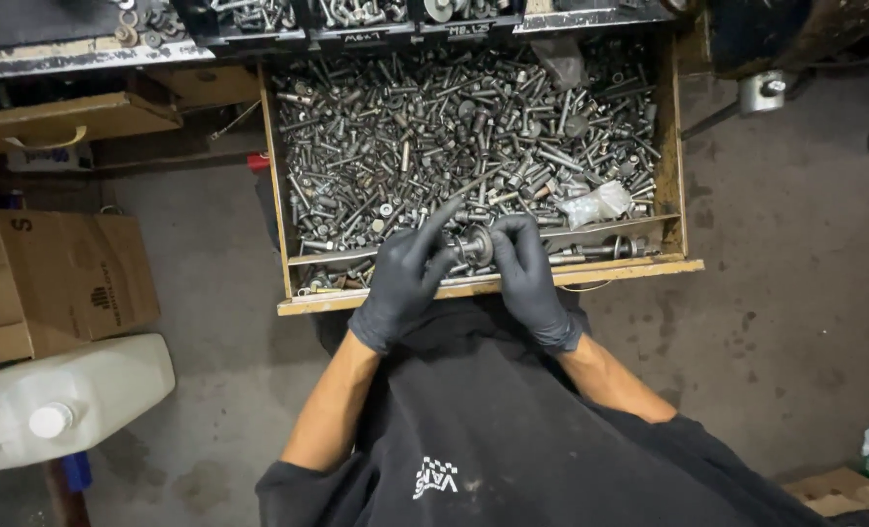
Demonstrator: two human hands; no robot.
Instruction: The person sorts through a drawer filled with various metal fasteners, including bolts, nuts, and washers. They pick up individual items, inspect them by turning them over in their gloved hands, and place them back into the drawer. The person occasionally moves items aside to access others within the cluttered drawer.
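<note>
Both gloved hands hold one steel bolt with a wide washer above the front edge of the wooden drawer, which is full of loose bolts. The piece looks stiff, quite heavy and perhaps oily, so it is best taken by the shank. The left hand pinches it with the index finger raised; the right hand is curled closed around its other end.

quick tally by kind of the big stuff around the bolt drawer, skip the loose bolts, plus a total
gloved hands: 2 (left hand, right hand, both on a bolt with washer)
open wooden drawer: 1
cardboard box: 1
white plastic jug: 1
clear plastic bag in the drawer: 1
total: 6
</note>
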